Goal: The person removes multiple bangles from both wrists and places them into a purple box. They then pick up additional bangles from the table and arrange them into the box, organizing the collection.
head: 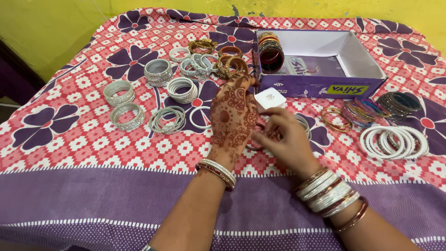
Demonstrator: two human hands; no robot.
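We observe our left hand (233, 116), henna-patterned, fingers together and raised over the floral cloth (93, 153), while our right hand (287, 139) pinches a dark red bangle (255, 145) against it. A small white box (270, 99) lies just beyond, before the purple carton (320, 88).

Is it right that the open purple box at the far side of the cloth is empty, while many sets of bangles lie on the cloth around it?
Not quite. The head view shows the purple box is not empty: a stack of dark red bangles stands in its left end. The rest holds: it is open, at the far side of the cloth, and many bangle sets, such as the silver bangles, lie on the cloth around it.
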